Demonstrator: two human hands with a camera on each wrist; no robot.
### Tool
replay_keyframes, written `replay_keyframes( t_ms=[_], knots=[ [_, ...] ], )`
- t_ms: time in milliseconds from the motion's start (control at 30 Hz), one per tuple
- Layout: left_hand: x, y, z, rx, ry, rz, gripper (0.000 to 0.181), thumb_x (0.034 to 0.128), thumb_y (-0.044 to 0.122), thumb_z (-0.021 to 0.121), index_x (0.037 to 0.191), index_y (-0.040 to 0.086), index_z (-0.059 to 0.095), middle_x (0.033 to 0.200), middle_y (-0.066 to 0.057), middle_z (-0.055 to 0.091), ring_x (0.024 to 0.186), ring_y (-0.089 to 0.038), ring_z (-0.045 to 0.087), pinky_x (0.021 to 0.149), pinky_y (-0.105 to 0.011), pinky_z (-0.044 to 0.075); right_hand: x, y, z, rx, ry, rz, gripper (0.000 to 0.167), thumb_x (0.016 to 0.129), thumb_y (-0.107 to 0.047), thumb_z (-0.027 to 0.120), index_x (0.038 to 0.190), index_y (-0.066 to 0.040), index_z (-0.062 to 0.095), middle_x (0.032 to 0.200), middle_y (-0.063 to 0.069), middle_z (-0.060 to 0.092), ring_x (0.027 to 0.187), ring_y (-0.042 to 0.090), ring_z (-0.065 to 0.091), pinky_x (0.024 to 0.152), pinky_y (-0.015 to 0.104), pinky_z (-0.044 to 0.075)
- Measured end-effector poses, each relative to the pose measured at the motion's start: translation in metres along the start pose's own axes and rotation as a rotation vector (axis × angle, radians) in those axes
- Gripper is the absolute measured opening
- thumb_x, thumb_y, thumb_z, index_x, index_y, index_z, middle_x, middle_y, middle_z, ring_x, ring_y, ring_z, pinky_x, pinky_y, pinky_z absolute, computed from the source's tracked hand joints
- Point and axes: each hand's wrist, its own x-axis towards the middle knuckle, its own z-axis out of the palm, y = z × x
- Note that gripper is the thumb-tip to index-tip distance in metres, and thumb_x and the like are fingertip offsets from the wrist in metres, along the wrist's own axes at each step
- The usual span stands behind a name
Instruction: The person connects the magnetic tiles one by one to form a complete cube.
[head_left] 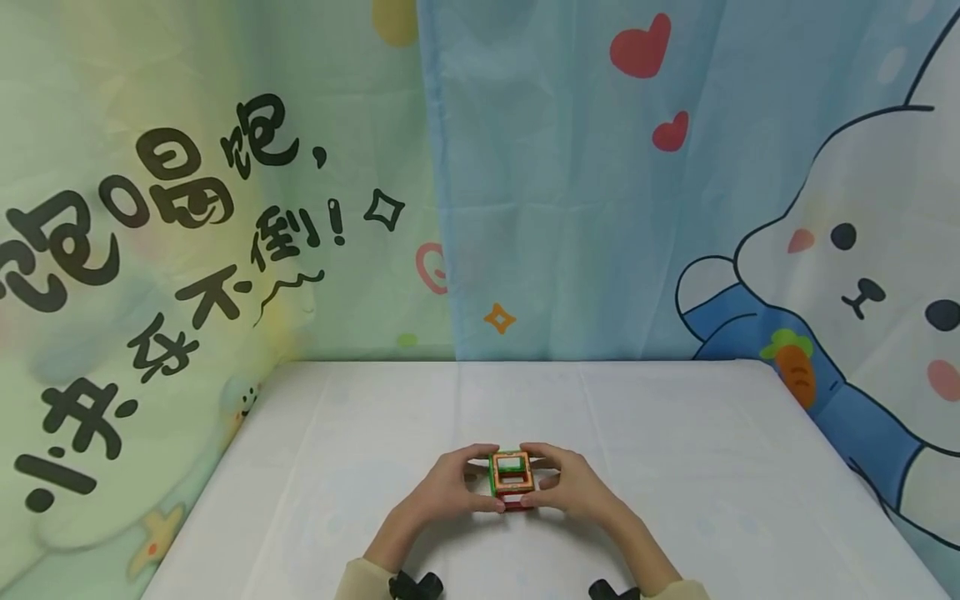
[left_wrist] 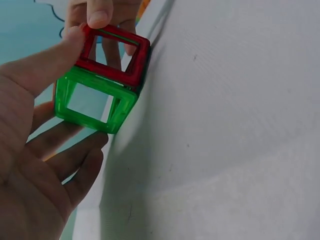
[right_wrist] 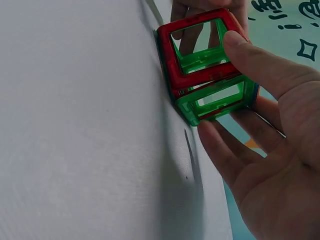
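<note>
A small cube of magnetic tiles (head_left: 526, 483) sits between both hands near the front of the table. Its open-centred square frames are red and green at the sides, with an orange one on top in the head view. My left hand (head_left: 444, 483) grips the cube from the left, thumb at its near edge and fingers along the far side. From the right, my right hand (head_left: 576, 483) holds it the same way. In the left wrist view a green tile (left_wrist: 82, 120) faces the palm beside a red tile (left_wrist: 137, 79). The right wrist view shows a red tile (right_wrist: 182, 80) under the thumb.
A white cloth covers the table (head_left: 360, 417). Behind it hangs a printed curtain (head_left: 555, 208) with hearts, dark lettering and a white cartoon animal. Black straps (head_left: 417, 586) sit at the wrists.
</note>
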Motion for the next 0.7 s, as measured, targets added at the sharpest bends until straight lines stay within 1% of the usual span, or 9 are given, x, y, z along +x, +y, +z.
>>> replay_keyframes(
  t_ms=[100, 200, 333, 433, 600, 700],
  knots=[
    [0.0, -0.001, 0.0, 0.006, -0.003, 0.003, 0.078, 0.0731, 0.022, 0.087, 0.14, 0.008, 0.049, 0.136, -0.005, 0.054, 0.112, -0.023, 0.06, 0.092, -0.031, 0.047, 0.0, 0.002, 0.002, 0.014, 0.004, 0.007, 0.075, 0.074, -0.011, 0.085, 0.138, 0.0, 0.049, 0.132, 0.021, 0.054, 0.105, 0.032, 0.061, 0.075, 0.03, 0.054],
    [0.0, -0.003, 0.0, 0.0, -0.006, -0.01, 0.079, 0.0726, 0.019, 0.088, 0.14, 0.007, 0.049, 0.136, -0.006, 0.054, 0.113, -0.023, 0.06, 0.093, -0.03, 0.046, 0.0, 0.003, 0.004, 0.034, -0.005, 0.017, 0.078, 0.073, -0.009, 0.085, 0.139, 0.001, 0.047, 0.131, 0.023, 0.053, 0.098, 0.028, 0.063, 0.073, 0.029, 0.054],
    [0.0, -0.008, -0.001, -0.012, -0.013, -0.019, 0.079, 0.0723, 0.016, 0.088, 0.141, 0.006, 0.048, 0.138, -0.007, 0.053, 0.114, -0.024, 0.06, 0.093, -0.03, 0.046, 0.001, 0.005, 0.006, 0.042, -0.014, 0.024, 0.079, 0.073, -0.007, 0.085, 0.14, 0.003, 0.044, 0.129, 0.025, 0.053, 0.092, 0.026, 0.065, 0.072, 0.029, 0.054],
    [0.002, -0.01, -0.003, -0.02, -0.02, -0.022, 0.081, 0.0722, 0.014, 0.087, 0.142, 0.006, 0.046, 0.14, -0.008, 0.051, 0.115, -0.026, 0.059, 0.095, -0.031, 0.045, 0.002, 0.005, 0.007, 0.035, -0.006, 0.025, 0.079, 0.073, -0.009, 0.085, 0.14, 0.002, 0.045, 0.128, 0.025, 0.054, 0.092, 0.025, 0.065, 0.073, 0.03, 0.054],
    [0.004, -0.013, -0.004, -0.017, -0.028, -0.046, 0.08, 0.074, 0.015, 0.086, 0.143, 0.007, 0.046, 0.142, -0.009, 0.049, 0.118, -0.028, 0.057, 0.096, -0.033, 0.045, 0.003, 0.005, 0.008, 0.019, 0.019, 0.037, 0.078, 0.072, -0.014, 0.087, 0.138, 0.0, 0.047, 0.127, 0.02, 0.056, 0.093, 0.025, 0.063, 0.076, 0.035, 0.054],
    [0.004, -0.015, -0.003, -0.016, -0.03, -0.051, 0.078, 0.0744, 0.015, 0.086, 0.142, 0.005, 0.047, 0.141, -0.01, 0.05, 0.119, -0.028, 0.057, 0.095, -0.032, 0.046, 0.003, 0.006, 0.008, 0.028, 0.025, 0.038, 0.078, 0.072, -0.015, 0.087, 0.138, -0.001, 0.048, 0.127, 0.017, 0.056, 0.099, 0.028, 0.061, 0.079, 0.037, 0.053]
  ],
)
